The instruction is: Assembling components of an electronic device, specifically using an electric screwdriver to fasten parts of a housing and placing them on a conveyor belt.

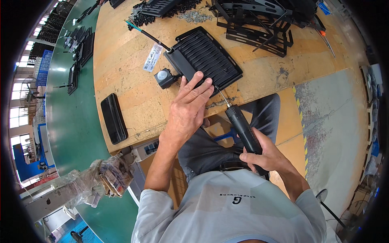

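A black finned floodlight housing (pixel 204 56) lies on the wooden table near its front edge. On its left side sit a small sensor (pixel 164 77) with a white dome, a white label tag (pixel 152 58) and a black cable (pixel 152 37) ending in bare coloured wires. My left hand (pixel 188 103) rests on the lower edge of the housing, fingers stretched out and pressing on it. My right hand (pixel 265 156) is wrapped round a black electric screwdriver (pixel 244 129). Its thin bit points up to the housing's lower right corner; whether it sits in a screw is too small to tell.
A black phone (pixel 114 118) lies at the table's left. Piled black brackets (pixel 259 28) and an orange-tipped screwdriver (pixel 325 39) are at the far right. Small metal nuts (pixel 194 16) and black parts lie at the back. Beyond the left edge runs a green conveyor belt (pixel 67 133) carrying more lights.
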### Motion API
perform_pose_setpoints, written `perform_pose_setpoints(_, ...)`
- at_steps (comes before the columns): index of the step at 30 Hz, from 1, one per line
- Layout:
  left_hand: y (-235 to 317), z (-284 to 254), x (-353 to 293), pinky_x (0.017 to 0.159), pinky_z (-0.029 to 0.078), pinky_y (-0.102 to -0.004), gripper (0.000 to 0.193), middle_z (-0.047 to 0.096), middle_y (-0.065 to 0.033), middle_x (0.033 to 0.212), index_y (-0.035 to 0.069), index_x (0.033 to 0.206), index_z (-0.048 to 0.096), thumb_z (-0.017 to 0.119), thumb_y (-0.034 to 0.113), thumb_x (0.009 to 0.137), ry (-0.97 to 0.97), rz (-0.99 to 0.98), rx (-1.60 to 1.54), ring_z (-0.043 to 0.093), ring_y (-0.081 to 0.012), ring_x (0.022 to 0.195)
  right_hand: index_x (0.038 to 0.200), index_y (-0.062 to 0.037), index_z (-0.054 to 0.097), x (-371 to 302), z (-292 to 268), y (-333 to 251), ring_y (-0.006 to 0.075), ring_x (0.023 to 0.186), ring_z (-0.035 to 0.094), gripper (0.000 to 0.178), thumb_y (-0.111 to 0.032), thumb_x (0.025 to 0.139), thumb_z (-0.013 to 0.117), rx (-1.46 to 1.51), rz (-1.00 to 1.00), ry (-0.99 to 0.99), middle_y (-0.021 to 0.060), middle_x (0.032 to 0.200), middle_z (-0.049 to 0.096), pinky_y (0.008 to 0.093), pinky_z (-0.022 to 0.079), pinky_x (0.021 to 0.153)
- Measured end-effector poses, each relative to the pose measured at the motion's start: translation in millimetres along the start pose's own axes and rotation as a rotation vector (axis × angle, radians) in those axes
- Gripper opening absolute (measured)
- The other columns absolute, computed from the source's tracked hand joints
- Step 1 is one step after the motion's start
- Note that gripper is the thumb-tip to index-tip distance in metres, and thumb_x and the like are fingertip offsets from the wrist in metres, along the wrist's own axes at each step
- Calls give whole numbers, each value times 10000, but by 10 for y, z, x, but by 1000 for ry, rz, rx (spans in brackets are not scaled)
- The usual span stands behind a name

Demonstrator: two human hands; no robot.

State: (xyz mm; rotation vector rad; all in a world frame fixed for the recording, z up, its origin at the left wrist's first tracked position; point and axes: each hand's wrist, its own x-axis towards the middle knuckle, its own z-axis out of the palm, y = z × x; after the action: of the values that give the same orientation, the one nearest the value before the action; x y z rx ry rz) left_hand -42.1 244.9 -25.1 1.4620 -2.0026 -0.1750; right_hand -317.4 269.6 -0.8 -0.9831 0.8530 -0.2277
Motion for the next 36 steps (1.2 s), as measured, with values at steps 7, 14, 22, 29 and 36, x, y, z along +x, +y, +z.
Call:
perform_pose_setpoints(7, 3, -2, 13, 1183, 379, -537, 337, 695, -65, 1320, 81, 1195, 755, 699, -24, 880, -11, -2, -4, 532, -267, 1389, 1367, 19, 431, -10, -13, -99, 146, 505, 602, 613, -157, 872, 747, 104, 36, -37, 69, 767, 576, 283, 466, 482)
perform_pose_setpoints(14, 36, 51, 31, 1143, 421, -527, 225, 700, -106, 1276, 1, 1116, 731, 669, -37, 903, 45, 23, 20, 561, -302, 1353, 1312, 11, 436, -7, -7, 59, 292, 649, 662, 549, -209, 905, 731, -690, -239, 214, 155, 756, 584, 438, 530, 636)
perform_pose_setpoints(22, -252, -577, -168, 1129, 448, -473, 274, 633, -152, 1347, 26, 1077, 735, 644, -91, 847, -34, 128, 72, 527, -352, 1375, 1218, 0, 528, -600, -86, 570, 288, 760, 648, 633, -316, 781, 859, -643, -242, 343, 140, 824, 644, 413, 519, 703)
perform_pose_setpoints(29, -33, -988, -223, 1156, 334, -560, 601, 464, -239, 1521, 68, 1324, 658, 750, 422, 847, 91, -239, 295, 370, -464, 1446, 1087, -26, 553, -387, -59, 988, 156, 697, 609, 528, -284, 761, 877, -291, -105, 340, 36, 776, 605, 338, 506, 642)
perform_pose_setpoints(36, -314, -700, 173, 1176, 324, -550, 1086, 331, -314, 1595, 59, 1535, 439, 749, 707, 721, -199, -435, 405, 359, -505, 1438, 1064, -37, 550, -336, -4, 842, 127, 653, 605, 476, -287, 800, 857, -218, -88, 218, 31, 785, 616, 311, 499, 610)
